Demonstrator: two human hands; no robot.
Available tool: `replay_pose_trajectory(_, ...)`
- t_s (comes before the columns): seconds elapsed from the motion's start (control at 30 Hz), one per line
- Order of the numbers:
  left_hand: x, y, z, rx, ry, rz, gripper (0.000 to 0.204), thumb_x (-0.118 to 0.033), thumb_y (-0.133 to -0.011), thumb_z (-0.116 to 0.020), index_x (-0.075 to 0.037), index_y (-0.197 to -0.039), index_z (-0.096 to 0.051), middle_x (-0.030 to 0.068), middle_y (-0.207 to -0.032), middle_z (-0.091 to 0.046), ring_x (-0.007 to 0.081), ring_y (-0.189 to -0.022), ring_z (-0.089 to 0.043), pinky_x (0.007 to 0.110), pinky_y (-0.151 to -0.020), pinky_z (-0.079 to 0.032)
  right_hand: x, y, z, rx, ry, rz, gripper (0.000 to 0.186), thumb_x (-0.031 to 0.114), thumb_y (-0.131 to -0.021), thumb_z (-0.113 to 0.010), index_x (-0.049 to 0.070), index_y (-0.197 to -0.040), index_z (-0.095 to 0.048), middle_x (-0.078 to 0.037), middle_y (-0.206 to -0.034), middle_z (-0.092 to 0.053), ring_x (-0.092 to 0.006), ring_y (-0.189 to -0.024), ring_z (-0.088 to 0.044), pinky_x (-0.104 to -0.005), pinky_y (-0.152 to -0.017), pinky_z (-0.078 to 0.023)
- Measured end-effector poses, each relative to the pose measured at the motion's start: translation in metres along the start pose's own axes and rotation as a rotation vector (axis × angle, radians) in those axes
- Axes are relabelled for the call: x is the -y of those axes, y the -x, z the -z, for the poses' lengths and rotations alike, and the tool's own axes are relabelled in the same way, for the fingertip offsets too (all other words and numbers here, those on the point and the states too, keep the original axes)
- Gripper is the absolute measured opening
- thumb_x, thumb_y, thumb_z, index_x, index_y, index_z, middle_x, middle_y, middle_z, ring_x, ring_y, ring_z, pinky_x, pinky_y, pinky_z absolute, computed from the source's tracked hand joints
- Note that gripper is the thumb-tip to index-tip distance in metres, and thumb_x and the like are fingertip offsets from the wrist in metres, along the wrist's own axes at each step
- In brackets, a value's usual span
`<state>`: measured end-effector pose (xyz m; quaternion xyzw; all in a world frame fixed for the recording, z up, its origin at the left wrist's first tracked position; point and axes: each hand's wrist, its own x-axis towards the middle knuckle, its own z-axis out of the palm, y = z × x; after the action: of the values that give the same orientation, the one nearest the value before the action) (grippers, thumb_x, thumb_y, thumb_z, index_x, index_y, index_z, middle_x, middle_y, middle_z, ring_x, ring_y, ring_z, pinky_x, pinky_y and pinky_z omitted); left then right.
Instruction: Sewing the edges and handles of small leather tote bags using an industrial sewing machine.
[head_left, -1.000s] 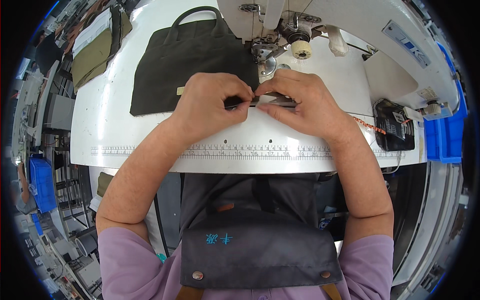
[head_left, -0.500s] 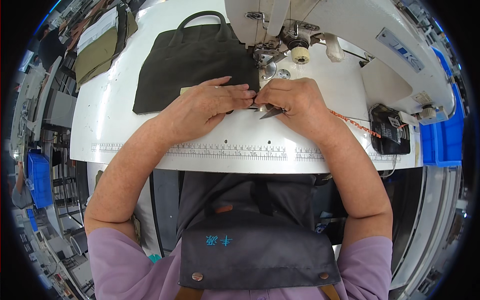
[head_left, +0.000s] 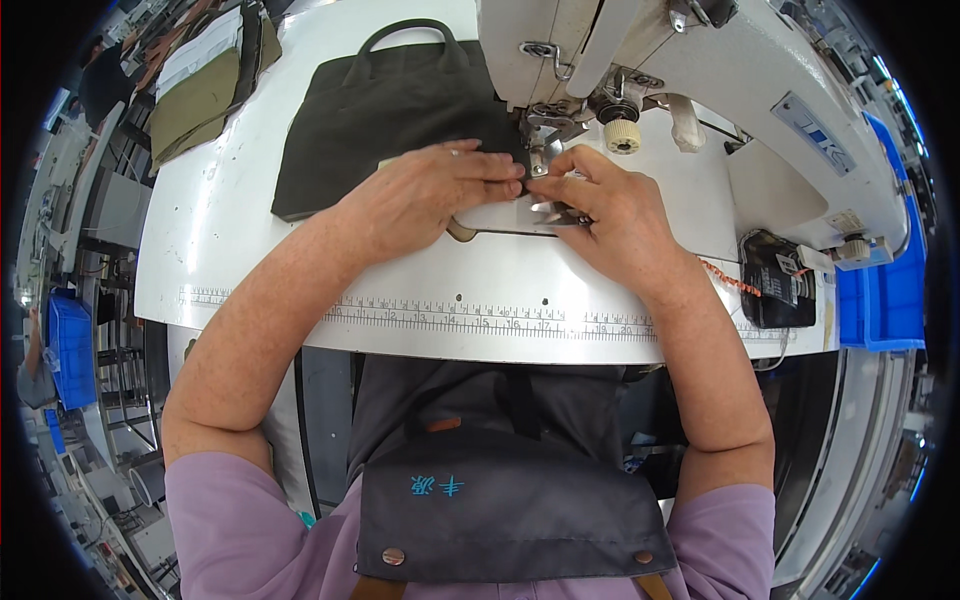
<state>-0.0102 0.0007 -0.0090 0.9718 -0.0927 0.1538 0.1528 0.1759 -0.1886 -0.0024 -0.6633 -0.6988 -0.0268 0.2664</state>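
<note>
Machine head [head_left: 640, 60] over fingers [head_left: 540, 185] w/ dark bag [head_left: 390, 120].

Both hands have moved up from the table edge to the needle [head_left: 537, 160].

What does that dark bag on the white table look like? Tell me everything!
The dark bag is a flat, dark olive-green piece that looks like cloth, with a looped handle at its far edge. It lies spread flat on the white table, left of the sewing machine. Its near right corner reaches toward the needle area, where the left hand rests on its edge and the right hand sits close beside. It looks smooth, without big wrinkles.
</note>
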Motion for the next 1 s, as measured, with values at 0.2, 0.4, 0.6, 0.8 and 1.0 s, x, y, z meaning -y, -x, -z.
replay_pose_trajectory(0.2, 0.018, -0.014, -0.001, -0.023, -0.057, 0.089, 0.056, 0.013, -0.079, -0.053, -0.008, -0.127, -0.072, 0.0073, -0.133, -0.069, 0.0282, -0.127, -0.061, 0.044, -0.121, -0.04, 0.003, -0.004, -0.001, 0.08, 0.18, -0.165, 0.05, 0.014, -0.081, -0.074, 0.021, -0.131, -0.069, -0.005, -0.105, -0.062, -0.0283, -0.084, -0.069, -0.0414, -0.073, -0.056)
replay_pose_trajectory(0.4, 0.024, -0.023, -0.002, -0.031, -0.133, 0.113, 0.056, 0.014, -0.079, -0.051, -0.008, -0.126, -0.073, 0.0074, -0.132, -0.07, 0.0278, -0.124, -0.064, 0.043, -0.119, -0.043, 0.001, -0.005, 0.0, 0.075, 0.164, -0.171, 0.047, 0.015, -0.083, -0.072, 0.019, -0.129, -0.069, -0.006, -0.098, -0.062, -0.0294, -0.082, -0.067, -0.0422, -0.073, -0.055)
replay_pose_trajectory(0.6, 0.019, -0.022, -0.002, -0.061, -0.126, 0.114, 0.058, 0.016, -0.078, -0.049, -0.007, -0.125, -0.073, 0.0086, -0.13, -0.07, 0.0293, -0.122, -0.065, 0.045, -0.12, -0.043, -0.001, -0.004, 0.0, 0.07, 0.123, -0.17, 0.043, 0.014, -0.083, -0.072, 0.017, -0.126, -0.07, -0.006, -0.095, -0.062, -0.0295, -0.082, -0.068, -0.0416, -0.073, -0.055)
replay_pose_trajectory(0.8, -0.014, -0.026, 0.003, -0.004, -0.086, 0.274, 0.052, 0.009, -0.082, -0.049, 0.002, -0.129, -0.067, 0.0211, -0.134, -0.066, 0.0341, -0.126, -0.062, 0.044, -0.115, -0.045, -0.003, -0.003, 0.0, 0.048, 0.125, -0.141, 0.041, 0.017, -0.083, -0.075, 0.018, -0.123, -0.071, -0.006, -0.095, -0.065, -0.0297, -0.085, -0.07, -0.0419, -0.073, -0.058)
replay_pose_trajectory(1.0, -0.039, -0.03, 0.02, 0.219, -0.243, 0.375, 0.045, -0.016, -0.09, -0.059, -0.001, -0.132, -0.067, 0.0203, -0.133, -0.067, 0.035, -0.118, -0.066, 0.049, -0.116, -0.042, -0.002, -0.004, 0.0, 0.047, 0.152, -0.115, 0.043, 0.019, -0.085, -0.075, 0.02, -0.127, -0.07, -0.007, -0.095, -0.065, -0.03, -0.085, -0.07, -0.0429, -0.074, -0.058)
